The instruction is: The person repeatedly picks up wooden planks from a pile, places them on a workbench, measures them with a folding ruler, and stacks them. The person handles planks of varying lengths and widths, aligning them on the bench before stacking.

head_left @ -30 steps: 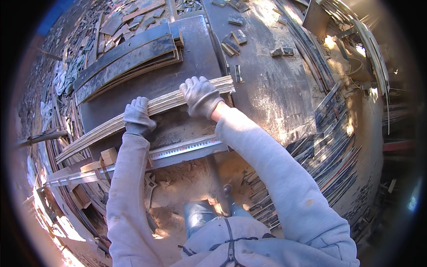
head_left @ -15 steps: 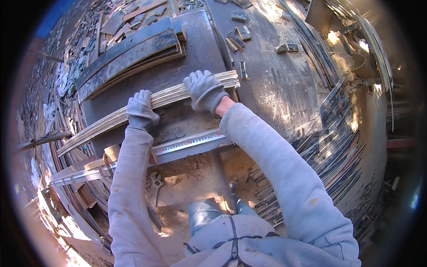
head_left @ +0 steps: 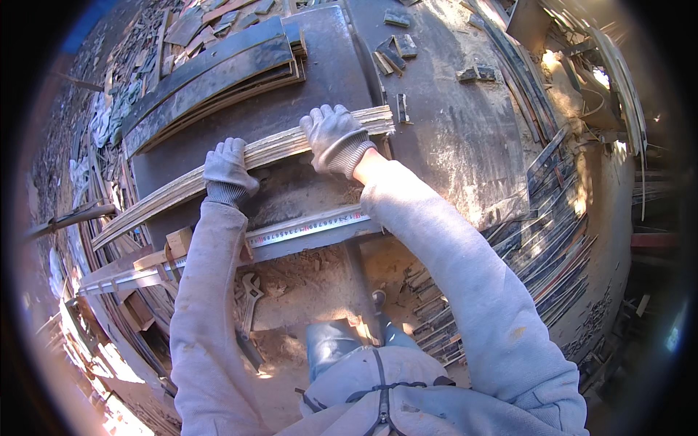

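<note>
My left hand (head_left: 229, 172) and my right hand (head_left: 334, 142), both in grey knit gloves, are closed over a long bundle of plywood strips (head_left: 280, 147). Its layered pale edges face up, and it slants from lower left to upper right across a dark metal table (head_left: 342, 62). My right hand grips close to the bundle's right end, my left hand nearer the middle. The thumbs are mostly hidden. Between my forearms, a measuring scale (head_left: 313, 226) runs along the table's near edge, with wooden blocks (head_left: 179, 242) beside its left part.
Beyond my hands lies a stack of dark-faced boards (head_left: 233, 73). Small offcuts (head_left: 404, 46) are scattered on the worn sheet (head_left: 465, 138) at right. An adjustable wrench (head_left: 251, 294) lies below the near edge. Loose strips (head_left: 545, 254) pile up at the right.
Both hands and the plywood bundle sit slightly higher in the picture, along with the table and stack, as the view has shifted a little. My grip looks the same.
</note>
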A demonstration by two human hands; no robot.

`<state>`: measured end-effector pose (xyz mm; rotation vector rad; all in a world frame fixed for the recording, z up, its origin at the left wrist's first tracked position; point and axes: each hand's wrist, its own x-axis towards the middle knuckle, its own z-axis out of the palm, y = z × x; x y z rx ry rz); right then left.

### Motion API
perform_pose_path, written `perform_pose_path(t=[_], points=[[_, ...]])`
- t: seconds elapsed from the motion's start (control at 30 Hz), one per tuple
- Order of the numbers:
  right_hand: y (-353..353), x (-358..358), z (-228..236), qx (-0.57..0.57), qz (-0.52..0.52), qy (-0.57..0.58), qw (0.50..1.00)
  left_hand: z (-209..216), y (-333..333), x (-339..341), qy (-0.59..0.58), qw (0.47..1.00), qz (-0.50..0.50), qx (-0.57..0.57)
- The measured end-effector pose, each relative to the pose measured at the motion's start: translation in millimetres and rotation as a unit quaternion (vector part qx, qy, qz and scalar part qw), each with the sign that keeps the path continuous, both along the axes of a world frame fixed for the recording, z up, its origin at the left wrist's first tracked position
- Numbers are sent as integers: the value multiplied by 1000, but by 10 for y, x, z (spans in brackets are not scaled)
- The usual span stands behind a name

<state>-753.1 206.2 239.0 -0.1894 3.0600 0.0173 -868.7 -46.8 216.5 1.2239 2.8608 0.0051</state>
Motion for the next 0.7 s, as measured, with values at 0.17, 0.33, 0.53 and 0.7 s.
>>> perform_pose_path(t=[0.17,0.33,0.53,0.7], points=[[22,-41,-4,-2,1,2,1000,-46,-10,-46,18,1000,-14,-5],[57,-70,-2,-18,4,10,1000,-77,-19,-99,27,999,-17,16],[71,-97,-27,-16,4,26,1000,-4,59,-142,-9,1000,3,-29],[76,-134,-55,0,6,40,999,36,93,-139,0,1000,10,-4]])
